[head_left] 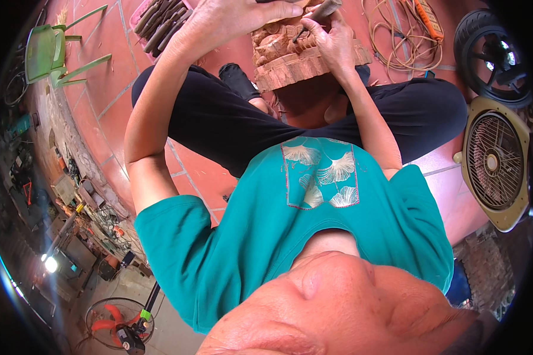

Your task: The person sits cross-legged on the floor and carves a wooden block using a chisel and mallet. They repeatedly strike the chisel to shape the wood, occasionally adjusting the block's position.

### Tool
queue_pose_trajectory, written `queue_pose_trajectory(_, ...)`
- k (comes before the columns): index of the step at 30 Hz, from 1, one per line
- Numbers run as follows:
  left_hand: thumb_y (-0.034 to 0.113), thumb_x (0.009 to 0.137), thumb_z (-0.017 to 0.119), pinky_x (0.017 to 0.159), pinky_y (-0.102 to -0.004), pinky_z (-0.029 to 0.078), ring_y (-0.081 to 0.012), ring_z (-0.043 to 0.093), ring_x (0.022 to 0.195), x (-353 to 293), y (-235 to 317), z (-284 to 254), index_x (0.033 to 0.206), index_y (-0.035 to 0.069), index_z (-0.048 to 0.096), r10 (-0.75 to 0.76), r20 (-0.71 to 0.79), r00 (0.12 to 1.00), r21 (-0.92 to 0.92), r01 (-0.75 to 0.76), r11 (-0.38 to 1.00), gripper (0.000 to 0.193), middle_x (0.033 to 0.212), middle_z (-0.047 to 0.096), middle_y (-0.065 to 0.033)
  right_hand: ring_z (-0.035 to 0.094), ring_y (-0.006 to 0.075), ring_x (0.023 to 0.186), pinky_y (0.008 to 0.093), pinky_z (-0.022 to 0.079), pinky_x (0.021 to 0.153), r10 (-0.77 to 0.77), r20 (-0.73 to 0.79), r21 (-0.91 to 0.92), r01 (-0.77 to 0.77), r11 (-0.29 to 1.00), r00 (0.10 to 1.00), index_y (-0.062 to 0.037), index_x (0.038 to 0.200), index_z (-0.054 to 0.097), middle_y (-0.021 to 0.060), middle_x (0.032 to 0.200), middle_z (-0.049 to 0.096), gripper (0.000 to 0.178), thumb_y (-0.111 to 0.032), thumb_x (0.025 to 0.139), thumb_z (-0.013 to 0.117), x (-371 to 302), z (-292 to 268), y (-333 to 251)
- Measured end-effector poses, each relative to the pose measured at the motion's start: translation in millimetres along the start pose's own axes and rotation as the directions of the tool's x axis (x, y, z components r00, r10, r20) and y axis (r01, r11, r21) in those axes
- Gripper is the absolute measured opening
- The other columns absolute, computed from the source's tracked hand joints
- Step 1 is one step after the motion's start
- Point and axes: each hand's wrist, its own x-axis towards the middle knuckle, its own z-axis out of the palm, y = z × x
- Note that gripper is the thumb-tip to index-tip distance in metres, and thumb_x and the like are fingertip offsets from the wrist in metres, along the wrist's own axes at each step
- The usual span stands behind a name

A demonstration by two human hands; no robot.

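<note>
A carved reddish-brown wooden block [290, 68] stands in front of my crossed legs, its upper side worked into deep relief. My right hand [336, 47] is at the block's right side, with fingers closed round a wood-handled carving chisel [324, 10]. A thin dark metal part shows by the thumb, against the carving. At the far side of the block, my left hand [231, 18] reaches over with thumb stretched along something dark. The top edge of the picture cuts off its fingers and most of that dark thing.
A pink basket [141, 13] of several dark tools stands left of the block. To the right lie a coiled orange cord [391, 50], an orange power strip [429, 21], a black wheel [494, 59] and a box fan [494, 160]. A green chair [44, 53] is at far left.
</note>
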Motion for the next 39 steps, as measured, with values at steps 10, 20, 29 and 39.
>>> queue_pose_trajectory(10,0.019,0.088,0.076,0.102,-0.0416,0.049,-0.0368,0.066,0.119,3.0,-10.9,-5.6,0.153,0.009,0.048,0.024,0.094,0.995,0.133,-0.037,0.990,0.072,0.131,0.065,-0.0255,0.072,0.0239,0.082,0.0365,0.057,0.073,-0.087,-0.007,-0.054,0.087,0.995,0.996,-0.0037,0.110,0.064,0.0111,0.089,0.072,0.022,-0.010,0.092,0.075,3.5,3.0,7.4)
queue_pose_trajectory(20,0.020,0.088,0.077,0.104,-0.0426,0.048,-0.0379,0.065,0.120,1.7,-15.8,-2.9,0.152,0.009,0.048,-0.067,0.186,0.980,0.079,0.053,0.995,0.071,0.132,0.065,-0.0251,0.069,0.0224,0.078,0.0370,0.055,0.069,-0.154,-0.041,-0.117,0.148,0.982,0.987,-0.0051,0.114,0.062,0.0121,0.090,0.071,0.026,-0.009,0.092,0.075,3.8,4.2,27.9)
queue_pose_trajectory(29,0.021,0.089,0.078,0.105,-0.0401,0.047,-0.0358,0.064,0.123,-4.0,-7.6,-5.5,0.153,0.010,0.048,0.018,0.059,0.998,0.044,-0.020,0.999,0.072,0.135,0.065,-0.0229,0.066,0.0144,0.077,0.0320,0.054,0.068,-0.020,0.065,-0.013,0.021,1.000,0.998,-0.0039,0.114,0.061,0.0064,0.089,0.068,0.024,-0.008,0.093,0.073,-0.7,-3.3,-0.9)
queue_pose_trajectory(39,0.018,0.087,0.077,0.100,-0.0404,0.051,-0.0357,0.068,0.116,-0.8,-1.8,-8.0,0.154,0.010,0.046,-0.094,0.195,0.976,0.099,0.076,0.992,0.073,0.130,0.066,-0.0249,0.070,0.0112,0.087,0.0292,0.057,0.078,-0.079,0.089,0.004,0.079,0.997,0.993,-0.0025,0.108,0.065,0.0042,0.094,0.074,0.020,-0.013,0.095,0.076,5.5,-8.8,19.0)
